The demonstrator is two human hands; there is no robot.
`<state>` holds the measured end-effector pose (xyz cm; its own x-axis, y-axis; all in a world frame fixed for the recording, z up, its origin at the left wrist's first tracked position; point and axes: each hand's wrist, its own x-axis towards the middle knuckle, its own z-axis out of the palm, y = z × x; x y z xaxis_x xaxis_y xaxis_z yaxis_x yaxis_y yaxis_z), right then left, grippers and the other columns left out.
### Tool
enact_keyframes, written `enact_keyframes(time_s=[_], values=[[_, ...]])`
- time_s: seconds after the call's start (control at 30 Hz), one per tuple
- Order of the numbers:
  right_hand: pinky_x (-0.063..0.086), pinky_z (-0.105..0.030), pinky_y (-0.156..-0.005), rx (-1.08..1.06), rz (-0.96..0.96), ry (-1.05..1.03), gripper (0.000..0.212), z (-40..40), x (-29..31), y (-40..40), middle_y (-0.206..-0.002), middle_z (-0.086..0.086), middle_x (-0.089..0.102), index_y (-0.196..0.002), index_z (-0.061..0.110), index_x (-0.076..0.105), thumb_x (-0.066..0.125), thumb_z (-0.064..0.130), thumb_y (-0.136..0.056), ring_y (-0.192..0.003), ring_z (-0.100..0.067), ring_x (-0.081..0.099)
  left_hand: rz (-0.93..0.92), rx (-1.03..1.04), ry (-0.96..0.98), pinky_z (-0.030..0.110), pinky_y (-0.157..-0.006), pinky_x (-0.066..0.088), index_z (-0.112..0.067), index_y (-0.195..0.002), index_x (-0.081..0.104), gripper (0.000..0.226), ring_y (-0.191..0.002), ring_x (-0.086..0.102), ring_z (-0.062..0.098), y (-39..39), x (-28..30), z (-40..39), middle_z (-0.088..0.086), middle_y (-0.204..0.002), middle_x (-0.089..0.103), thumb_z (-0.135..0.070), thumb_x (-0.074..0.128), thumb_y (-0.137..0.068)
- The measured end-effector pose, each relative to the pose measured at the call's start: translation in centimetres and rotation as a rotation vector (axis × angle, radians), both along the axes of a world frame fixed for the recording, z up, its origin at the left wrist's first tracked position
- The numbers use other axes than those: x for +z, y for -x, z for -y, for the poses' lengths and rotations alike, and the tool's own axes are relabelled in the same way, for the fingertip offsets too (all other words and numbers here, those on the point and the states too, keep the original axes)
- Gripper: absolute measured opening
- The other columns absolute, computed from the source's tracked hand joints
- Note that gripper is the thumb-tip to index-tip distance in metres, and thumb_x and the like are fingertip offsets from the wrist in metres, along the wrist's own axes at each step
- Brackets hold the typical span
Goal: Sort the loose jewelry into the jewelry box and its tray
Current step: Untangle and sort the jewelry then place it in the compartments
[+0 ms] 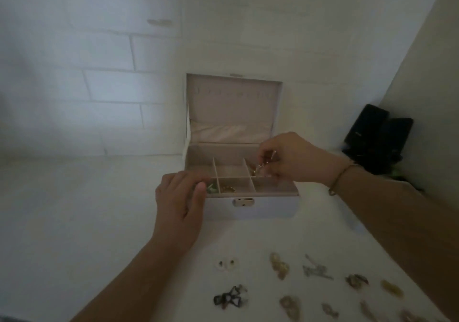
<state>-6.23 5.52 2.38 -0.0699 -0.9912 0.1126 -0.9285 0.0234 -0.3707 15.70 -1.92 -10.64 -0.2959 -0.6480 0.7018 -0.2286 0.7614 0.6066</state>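
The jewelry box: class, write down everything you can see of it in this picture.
The jewelry box is pale, with a small metal clasp in front. It stands on the white surface, its lid upright and lined in soft pinkish fabric. Dividers split the inside into compartments; some hold small pieces. The left hand rests on its front left corner; the right hand pinches jewelry over the back right compartment.

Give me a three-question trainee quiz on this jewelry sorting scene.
1. True or false: the jewelry box lid is closed.
2. Which hand pinches a gold piece over the box's back right compartment? A) left hand B) right hand
3. Fill in: the dark tangled piece lies on the table in ___ of the box.

Key: 1 false; 2 B; 3 front
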Motion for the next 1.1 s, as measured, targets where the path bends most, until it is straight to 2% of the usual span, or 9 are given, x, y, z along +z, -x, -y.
enact_keyframes(time_s=[0.07, 0.17, 0.3, 0.47, 0.6, 0.73, 0.83, 0.9, 1.1], values=[[0.047, -0.014, -0.052, 0.024, -0.075, -0.079, 0.015, 2.8, -1.1, -0.5, -0.068, 0.001, 0.067, -0.072, 0.020, 0.066, 0.077, 0.011, -0.073, -0.056, -0.008, 0.064, -0.013, -0.014, -0.012, 0.049, -0.083, 0.043, -0.032, -0.099, 0.062, 0.030, -0.096, 0.051, 0.019, 0.1, 0.0, 0.1, -0.016, -0.093, 0.059, -0.038, 0.033, -0.100], [0.045, -0.021, -0.061, 0.036, -0.172, -0.191, 0.016, 5.4, -2.8, -0.7, -0.067, 0.011, 0.062, -0.072, 0.027, 0.065, 0.080, 0.020, -0.071, -0.064, -0.007, 0.060, -0.030, -0.027, 0.010, 0.047, -0.083, 0.042, -0.031, -0.098, 0.062, 0.029, -0.095, 0.050, 0.017, 0.2, 0.0, 0.2, -0.025, -0.093, 0.055, -0.037, 0.034, -0.100], [0.050, -0.028, -0.070, 0.084, -0.359, -0.255, 0.012, 6.2, -4.0, -1.0, -0.076, 0.012, 0.060, -0.079, 0.031, 0.065, 0.073, 0.022, -0.075, -0.076, -0.012, 0.058, -0.007, -0.020, 0.012, 0.046, -0.082, 0.041, -0.026, -0.098, 0.065, 0.035, -0.094, 0.050, 0.018, 0.4, 0.2, 0.2, -0.021, -0.092, 0.057, -0.040, 0.033, -0.100], [0.041, -0.023, -0.058, 0.175, -0.647, -0.217, 0.021, 5.6, -3.6, -2.2, -0.076, 0.008, 0.058, -0.091, 0.028, 0.071, 0.063, 0.013, -0.078, -0.073, -0.018, 0.057, 0.012, -0.016, 0.006, 0.042, -0.083, 0.039, -0.026, -0.097, 0.065, 0.034, -0.095, 0.049, 0.016, 0.4, 0.5, 0.1, -0.020, -0.093, 0.059, -0.039, 0.034, -0.099], [0.031, -0.017, -0.050, 0.218, -0.842, -0.165, 0.015, 5.1, -3.4, -3.3, -0.081, 0.001, 0.064, -0.092, 0.026, 0.070, 0.061, 0.023, -0.081, -0.073, -0.023, 0.061, 0.012, -0.014, -0.004, 0.043, -0.082, 0.039, -0.026, -0.097, 0.065, 0.035, -0.095, 0.049, 0.018, 0.4, 0.5, 0.0, -0.020, -0.092, 0.059, -0.040, 0.033, -0.100], [0.045, -0.024, -0.059, 0.196, -0.819, -0.085, 0.017, 4.4, -3.1, -3.0, -0.076, 0.002, 0.062, -0.091, 0.028, 0.069, 0.061, 0.019, -0.079, -0.076, -0.023, 0.063, 0.004, -0.011, -0.005, 0.042, -0.083, 0.039, -0.027, -0.098, 0.065, 0.037, -0.096, 0.049, 0.017, 0.4, 0.4, 0.0, -0.021, -0.092, 0.059, -0.043, 0.032, -0.100], [0.038, -0.024, -0.062, 0.169, -0.732, -0.010, 0.028, 3.6, -2.1, -2.4, -0.090, 0.009, 0.067, -0.102, 0.038, 0.067, 0.056, 0.021, -0.082, -0.085, -0.016, 0.062, -0.001, -0.012, -0.003, 0.042, -0.082, 0.039, -0.027, -0.097, 0.066, 0.041, -0.095, 0.050, 0.018, 0.4, 0.5, 0.0, -0.020, -0.092, 0.059, -0.046, 0.030, -0.101], [0.037, -0.024, -0.063, 0.169, -0.669, -0.002, 0.025, 3.4, -2.2, -2.2, -0.094, 0.012, 0.068, -0.100, 0.040, 0.068, 0.055, 0.028, -0.083, -0.087, -0.013, 0.061, 0.001, -0.010, 0.010, 0.043, -0.081, 0.040, -0.026, -0.097, 0.065, 0.038, -0.094, 0.050, 0.017, 0.4, 0.5, 0.0, -0.022, -0.093, 0.059, -0.043, 0.031, -0.101], [0.034, -0.021, -0.054, 0.134, -0.553, -0.204, 0.020, 4.6, -3.9, -1.8, -0.085, 0.012, 0.067, -0.092, 0.035, 0.071, 0.066, 0.045, -0.076, -0.078, -0.013, 0.061, 0.006, -0.019, -0.009, 0.043, -0.081, 0.040, -0.027, -0.095, 0.065, 0.037, -0.095, 0.050, 0.018, 0.3, 0.5, 0.0, -0.019, -0.090, 0.059, -0.043, 0.032, -0.100]])
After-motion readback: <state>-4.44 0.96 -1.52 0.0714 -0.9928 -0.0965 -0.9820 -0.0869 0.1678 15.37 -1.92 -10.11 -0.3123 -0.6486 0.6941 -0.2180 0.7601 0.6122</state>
